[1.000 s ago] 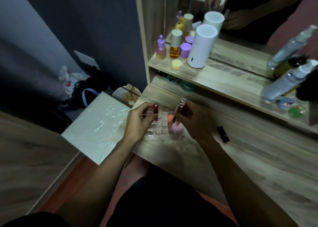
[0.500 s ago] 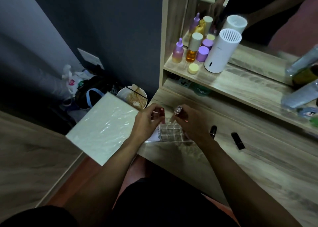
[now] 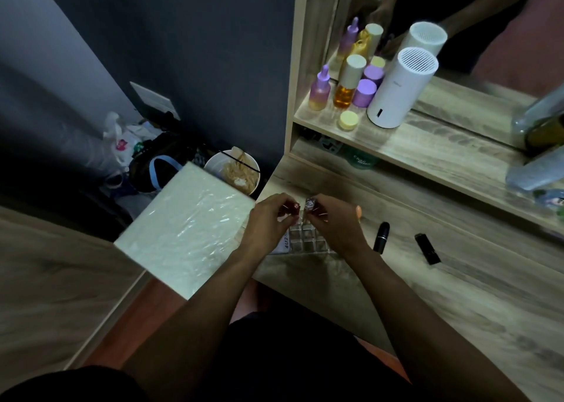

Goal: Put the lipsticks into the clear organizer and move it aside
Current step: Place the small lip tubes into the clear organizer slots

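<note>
While both hands work over the clear organizer (image 3: 308, 238), this is how things lie:
Surface: wood-grain vanity top (image 3: 442, 295), dim room, dark wall behind.
Organizer: at the top's left front edge, gridded.
Open room: bare wood right of the organizer, past two black lipsticks (image 3: 381, 236) (image 3: 427, 248) lying flat.
Left hand (image 3: 268, 221): pinching a red lipstick (image 3: 294, 208) above the organizer.
Right hand (image 3: 334, 224): pinching a silver-capped lipstick (image 3: 309, 204).
Count: four lipsticks, one organizer.

The wooden vanity top (image 3: 457, 295) carries the clear organizer (image 3: 308, 241) and two black lipsticks (image 3: 381, 237) (image 3: 427, 248).
</note>
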